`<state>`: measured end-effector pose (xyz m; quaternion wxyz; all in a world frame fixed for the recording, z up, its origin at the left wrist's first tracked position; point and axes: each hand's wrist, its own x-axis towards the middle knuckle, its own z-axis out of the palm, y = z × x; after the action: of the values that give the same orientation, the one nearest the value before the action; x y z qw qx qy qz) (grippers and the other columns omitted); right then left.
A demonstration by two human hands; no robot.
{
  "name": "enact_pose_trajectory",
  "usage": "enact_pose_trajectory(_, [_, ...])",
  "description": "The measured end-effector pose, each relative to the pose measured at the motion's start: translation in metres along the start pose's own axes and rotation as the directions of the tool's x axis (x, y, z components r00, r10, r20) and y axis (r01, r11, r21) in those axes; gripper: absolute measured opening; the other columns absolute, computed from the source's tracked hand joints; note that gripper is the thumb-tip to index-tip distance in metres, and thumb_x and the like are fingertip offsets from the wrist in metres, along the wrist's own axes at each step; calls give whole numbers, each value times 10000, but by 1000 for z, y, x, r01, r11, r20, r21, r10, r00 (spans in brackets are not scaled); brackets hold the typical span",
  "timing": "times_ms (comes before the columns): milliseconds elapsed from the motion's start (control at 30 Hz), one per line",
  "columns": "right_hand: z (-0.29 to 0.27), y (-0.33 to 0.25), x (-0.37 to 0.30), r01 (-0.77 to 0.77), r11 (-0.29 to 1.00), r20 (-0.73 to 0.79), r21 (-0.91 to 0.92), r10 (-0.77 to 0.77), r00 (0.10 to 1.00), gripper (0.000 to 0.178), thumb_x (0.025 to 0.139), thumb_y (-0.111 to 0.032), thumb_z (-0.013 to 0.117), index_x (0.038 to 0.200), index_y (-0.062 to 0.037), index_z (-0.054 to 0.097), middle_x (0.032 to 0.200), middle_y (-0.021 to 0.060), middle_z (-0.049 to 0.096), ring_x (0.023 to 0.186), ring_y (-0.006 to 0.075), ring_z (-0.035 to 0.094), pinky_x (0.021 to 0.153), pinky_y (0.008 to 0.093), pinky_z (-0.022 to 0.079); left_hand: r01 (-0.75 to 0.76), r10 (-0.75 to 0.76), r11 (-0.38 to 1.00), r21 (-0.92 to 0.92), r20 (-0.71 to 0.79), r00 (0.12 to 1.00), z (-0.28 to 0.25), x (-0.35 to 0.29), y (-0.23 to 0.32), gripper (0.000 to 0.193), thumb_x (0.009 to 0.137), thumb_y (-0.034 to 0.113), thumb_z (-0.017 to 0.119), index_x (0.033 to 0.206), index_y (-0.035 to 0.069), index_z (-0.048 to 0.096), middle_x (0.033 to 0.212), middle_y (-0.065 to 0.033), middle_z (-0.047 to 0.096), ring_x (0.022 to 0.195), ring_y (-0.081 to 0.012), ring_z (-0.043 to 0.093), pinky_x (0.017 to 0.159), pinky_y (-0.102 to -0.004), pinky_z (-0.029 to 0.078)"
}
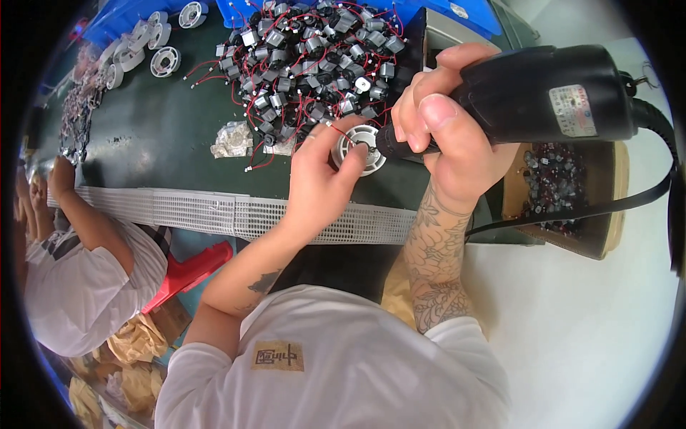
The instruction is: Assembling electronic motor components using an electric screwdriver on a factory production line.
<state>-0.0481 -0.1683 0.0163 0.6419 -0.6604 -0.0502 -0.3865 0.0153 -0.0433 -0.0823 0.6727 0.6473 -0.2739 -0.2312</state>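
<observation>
My right hand point(457, 136) is wrapped round a black electric screwdriver point(532, 96), which lies nearly level with its tip pointing left. That tip meets a white round plastic housing point(370, 166) on the green table. With thumb and fingers, my left hand point(318, 175) holds the housing at its left side; a red wire runs by the fingers. Whatever is under the screwdriver's tip is too small and covered to make out. Just beyond my hands lies a big heap of small motors point(307, 68) with red wires.
More white round housings point(166, 62) lie at the far left, near a blue bin point(114, 18). A white perforated strip point(193, 211) edges the table. A cardboard box point(607, 207) of small parts stands right, crossed by the black cord point(622, 205). Another person point(86, 279) works at left.
</observation>
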Motion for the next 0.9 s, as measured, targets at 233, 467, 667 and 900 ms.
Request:
enact_pose_trajectory(233, [-36, -30, -3, 154, 933, 34, 325, -174, 984, 519, 886, -166, 560, 1349, -2, 389, 800, 5, 461, 634, 115, 455, 602, 297, 385, -454, 510, 722, 523, 42, 859, -25, -4, 37, 217, 781, 65, 732, 997, 86, 732, 997, -64, 653, 820, -175, 557, 711, -283, 459])
enact_pose_trajectory(467, [-60, -22, -21, 34, 946, -107, 324, 1, 994, 584, 850, -248, 687, 1280, 19, 395, 707, 31, 506, 543, 140, 468, 504, 301, 401, -59, 412, 668, 742, -302, 860, -154, 109, 62, 213, 862, 232, 674, 956, 48, 727, 786, -134, 685, 686, -258, 655, 643, -344, 501])
enact_pose_trajectory(667, [-45, -16, -19, 1, 899, -159, 437, 76, 984, 525, 764, -112, 718, 1190, 36, 449, 623, 50, 499, 491, 146, 478, 470, 313, 413, 124, 483, 472, 873, -374, 792, -252, 233, 35, 300, 855, 338, 632, 1020, 104, 722, 948, -161, 698, 896, -334, 665, 805, -413, 512])
enact_pose_trajectory(900, [-42, -14, -16, -62, 932, -168, 358, 130, 977, 531, 778, -208, 737, 1160, 17, 443, 622, 26, 475, 467, 131, 460, 416, 288, 379, -294, 624, 376, 879, -6, 781, -142, 286, 108, 307, 766, 219, 665, 1037, 79, 706, 1007, -150, 696, 956, -321, 656, 856, -386, 508])
